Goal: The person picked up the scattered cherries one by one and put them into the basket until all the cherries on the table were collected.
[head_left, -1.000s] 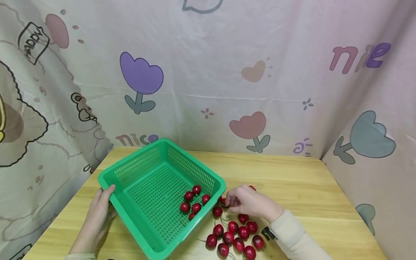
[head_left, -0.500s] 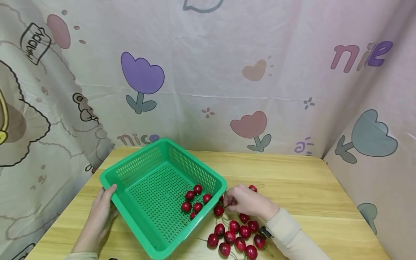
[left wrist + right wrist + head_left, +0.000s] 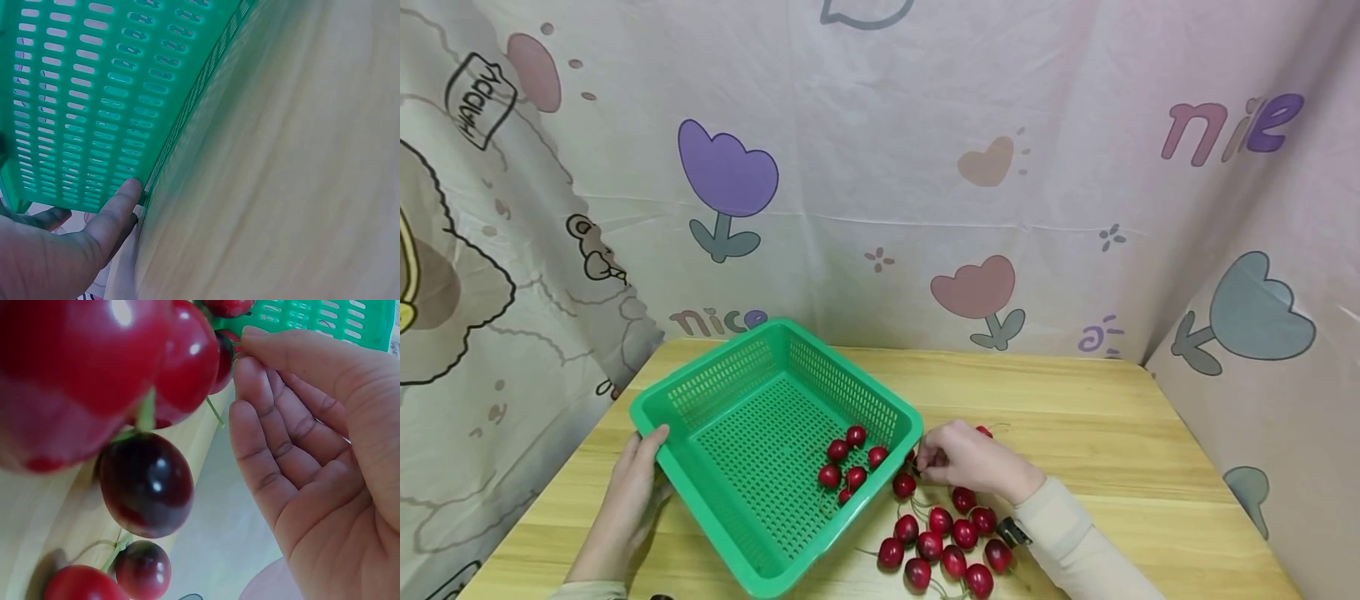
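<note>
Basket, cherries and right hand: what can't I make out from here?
- Head view: the far cherry is partly hidden by the right hand.
- Head view: a black thing is cut off by the bottom edge.
- Left wrist view: the basket runs past the top and left edges; the table is blurred.
- Right wrist view: the nearest cherry is cut off; whether the fingertips pinch a stem is too small to tell.
</note>
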### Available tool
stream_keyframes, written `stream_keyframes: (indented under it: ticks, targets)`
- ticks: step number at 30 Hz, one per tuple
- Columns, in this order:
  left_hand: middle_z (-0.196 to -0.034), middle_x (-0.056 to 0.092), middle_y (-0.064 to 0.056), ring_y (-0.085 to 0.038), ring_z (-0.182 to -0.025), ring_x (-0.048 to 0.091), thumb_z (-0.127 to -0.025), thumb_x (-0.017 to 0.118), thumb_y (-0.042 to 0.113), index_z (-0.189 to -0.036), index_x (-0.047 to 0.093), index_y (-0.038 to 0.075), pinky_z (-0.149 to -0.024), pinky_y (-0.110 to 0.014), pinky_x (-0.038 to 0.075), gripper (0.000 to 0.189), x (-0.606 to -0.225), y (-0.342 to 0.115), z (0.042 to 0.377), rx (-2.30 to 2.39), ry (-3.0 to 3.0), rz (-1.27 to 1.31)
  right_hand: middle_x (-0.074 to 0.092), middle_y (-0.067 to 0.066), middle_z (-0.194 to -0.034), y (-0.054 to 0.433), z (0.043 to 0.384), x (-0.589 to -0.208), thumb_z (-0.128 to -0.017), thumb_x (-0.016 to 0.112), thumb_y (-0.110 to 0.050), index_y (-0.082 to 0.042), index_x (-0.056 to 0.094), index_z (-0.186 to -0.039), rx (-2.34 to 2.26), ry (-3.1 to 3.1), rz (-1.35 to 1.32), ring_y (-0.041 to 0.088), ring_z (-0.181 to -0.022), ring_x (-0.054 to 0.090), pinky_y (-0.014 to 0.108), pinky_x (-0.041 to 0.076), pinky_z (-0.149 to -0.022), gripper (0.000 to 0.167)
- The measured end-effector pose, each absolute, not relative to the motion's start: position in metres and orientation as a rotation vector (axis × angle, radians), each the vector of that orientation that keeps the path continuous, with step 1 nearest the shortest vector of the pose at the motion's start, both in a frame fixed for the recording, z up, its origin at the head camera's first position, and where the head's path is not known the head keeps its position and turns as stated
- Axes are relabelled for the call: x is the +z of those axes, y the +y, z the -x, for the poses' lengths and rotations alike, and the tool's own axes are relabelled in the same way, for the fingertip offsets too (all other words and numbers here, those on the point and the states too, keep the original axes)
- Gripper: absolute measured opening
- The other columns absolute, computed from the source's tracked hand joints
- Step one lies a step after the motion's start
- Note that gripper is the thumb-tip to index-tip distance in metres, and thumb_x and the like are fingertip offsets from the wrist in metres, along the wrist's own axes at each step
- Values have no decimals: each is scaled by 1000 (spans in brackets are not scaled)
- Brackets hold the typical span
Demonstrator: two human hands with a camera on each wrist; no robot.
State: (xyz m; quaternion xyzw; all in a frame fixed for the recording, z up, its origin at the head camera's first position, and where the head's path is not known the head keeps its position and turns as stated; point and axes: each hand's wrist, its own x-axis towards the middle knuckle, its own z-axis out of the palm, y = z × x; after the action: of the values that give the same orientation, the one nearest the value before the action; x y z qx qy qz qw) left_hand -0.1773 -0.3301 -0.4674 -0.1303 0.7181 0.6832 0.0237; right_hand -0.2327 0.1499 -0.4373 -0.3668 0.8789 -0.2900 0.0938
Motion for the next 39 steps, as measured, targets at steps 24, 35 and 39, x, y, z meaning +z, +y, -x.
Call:
stream_keyframes:
  ticks: [24,35,39]
  targets:
    - [-164,25,-9,-2,-122,50,-114,38,59,-174,-3,15,-85,-18,54,85,-466,-327,178,2102,2227,415,78,-1,-85,163,236,-422,-94,80,-1,-11,77,-89,-956,2596,1058,-1,-73,66,20,61,-69,12]
    - [-159,29,-7,2,-117,52,-114,37,58,-173,-3,13,-85,-19,55,84,-466,-328,178,2096,2236,408,76,-5,-87,167,241,-411,-93,78,0,-13,78,-90,-905,2655,1073,-1,-77,66,18,61,-74,14]
    - [-160,29,-6,2,-118,51,-115,36,57,-173,-1,14,-85,-18,54,82,-465,-327,179,2086,2232,426,76,-7,-87,169,243,-407,-93,78,-1,-14,78,-90,-890,2680,1060,-1,-79,66,18,60,-74,14]
